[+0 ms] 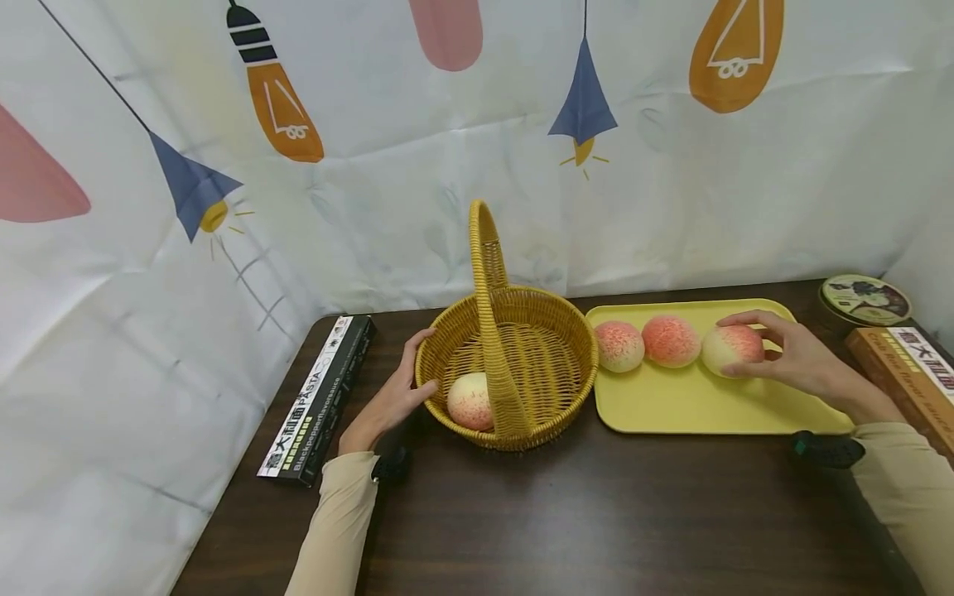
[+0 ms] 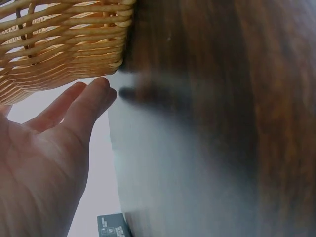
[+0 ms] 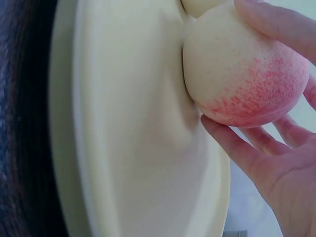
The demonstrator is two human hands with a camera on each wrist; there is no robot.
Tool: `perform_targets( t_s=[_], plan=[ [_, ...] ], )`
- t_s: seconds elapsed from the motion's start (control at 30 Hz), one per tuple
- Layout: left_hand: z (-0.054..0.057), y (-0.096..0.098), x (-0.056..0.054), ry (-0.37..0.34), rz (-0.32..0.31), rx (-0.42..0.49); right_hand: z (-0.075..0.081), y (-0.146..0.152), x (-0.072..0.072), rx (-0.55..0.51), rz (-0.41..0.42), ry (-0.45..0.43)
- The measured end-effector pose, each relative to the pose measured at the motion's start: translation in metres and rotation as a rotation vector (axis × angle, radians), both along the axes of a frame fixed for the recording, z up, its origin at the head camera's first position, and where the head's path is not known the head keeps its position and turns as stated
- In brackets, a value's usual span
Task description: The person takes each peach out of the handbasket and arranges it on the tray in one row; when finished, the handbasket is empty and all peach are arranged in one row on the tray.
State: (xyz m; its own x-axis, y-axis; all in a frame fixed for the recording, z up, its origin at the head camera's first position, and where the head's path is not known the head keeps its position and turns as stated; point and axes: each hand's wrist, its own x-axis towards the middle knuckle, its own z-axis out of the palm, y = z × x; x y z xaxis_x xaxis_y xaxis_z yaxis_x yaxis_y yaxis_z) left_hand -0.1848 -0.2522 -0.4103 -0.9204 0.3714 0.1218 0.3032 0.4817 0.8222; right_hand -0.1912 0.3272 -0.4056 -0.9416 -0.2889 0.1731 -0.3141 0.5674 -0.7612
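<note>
In the head view my left hand (image 1: 395,401) is at the left side of the yellow wicker basket (image 1: 555,422), fingers fairly straight along its outer wall. The left wrist view has the fingertips (image 2: 101,85) right at the woven side. One peach (image 1: 469,401), pale with a pink blush, lies inside near the handle. My right hand (image 1: 797,356) grips another peach (image 1: 726,352) over the yellow tray (image 1: 693,406), thumb on one side and fingers on the other. Two more peaches, a speckled one (image 1: 620,346) and a redder one (image 1: 671,341), sit in a row to its left.
A black pasta box (image 1: 316,401) lies left of the basket. At the far right are a round tin (image 1: 864,300) and a brown box (image 1: 905,372). The dark wooden table (image 1: 566,513) meets a printed curtain (image 1: 417,223) at its back edge.
</note>
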Motion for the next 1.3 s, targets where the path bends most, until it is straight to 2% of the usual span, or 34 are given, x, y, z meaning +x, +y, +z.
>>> perform_targets(
  t_s=[0.17, 0.37, 0.47, 0.57, 0.63, 0.77, 0.8, 0.9, 0.97, 1.1, 1.3],
  plan=[
    [0.001, -0.001, 0.000, -0.009, -0.007, 0.027, 0.003, -0.003, -0.002, 0.037, -0.002, 0.028],
    [0.001, -0.002, -0.003, -0.045, -0.032, 0.119, 0.014, -0.007, -0.006, 0.072, -0.011, 0.028],
    [0.000, -0.003, -0.002, -0.066, -0.019, 0.138, 0.026, -0.015, -0.006, 0.064, -0.011, 0.091],
    [0.001, -0.003, -0.003, -0.067, -0.015, 0.142, 0.045, -0.036, -0.005, 0.022, 0.016, 0.156],
    [0.001, -0.001, -0.004, -0.072, -0.005, 0.136, 0.058, -0.058, -0.005, -0.019, 0.081, 0.220],
    [0.001, 0.001, -0.007, -0.074, -0.012, 0.134, 0.077, -0.115, -0.004, -0.066, 0.296, 0.301],
    [0.000, 0.001, -0.007, -0.080, -0.010, 0.137, 0.079, -0.131, -0.004, -0.068, 0.354, 0.310],
    [-0.001, 0.000, -0.007, -0.103, -0.023, 0.160, 0.082, -0.176, -0.003, -0.051, 0.490, 0.263],
    [-0.001, -0.001, -0.007, -0.118, -0.031, 0.175, 0.080, -0.204, -0.004, -0.037, 0.562, 0.235],
    [-0.001, -0.004, -0.004, -0.119, -0.042, 0.167, 0.070, -0.246, -0.006, 0.006, 0.645, 0.195],
    [-0.002, -0.008, -0.001, -0.110, -0.049, 0.154, 0.041, -0.290, -0.011, -0.064, 0.756, 0.126]
  ],
)
